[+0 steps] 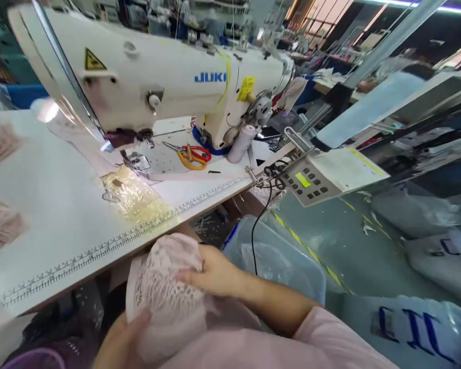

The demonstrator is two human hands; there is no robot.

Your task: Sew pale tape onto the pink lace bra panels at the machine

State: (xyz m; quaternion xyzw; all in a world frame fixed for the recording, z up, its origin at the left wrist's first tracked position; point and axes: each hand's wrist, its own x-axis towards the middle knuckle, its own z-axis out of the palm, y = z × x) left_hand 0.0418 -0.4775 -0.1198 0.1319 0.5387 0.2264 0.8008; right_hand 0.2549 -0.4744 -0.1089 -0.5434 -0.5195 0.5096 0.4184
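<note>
A pale pink lace garment [169, 277] is bunched in front of my body, just below the table's front edge. My right hand [211, 269] grips its upper right side, thumb lying over the lace and fingers behind the cloth. At the lower left, my left hand [128, 333] holds the garment's edge; it is blurred, with the thumb on the front of the fabric. Beyond both hands stands a white JUKI sewing machine [169, 77] on the table. Its presser foot [138, 161] is apart from the garment.
Scissors with red and orange handles [194, 156] lie beside a thread cone [242, 143] on the white table [61, 205]. A printed ruler [111, 243] runs along its edge. Pinkish fabric pieces [0, 225] lie left. A control panel [307, 179] juts out right, above a clear plastic bin [292, 256].
</note>
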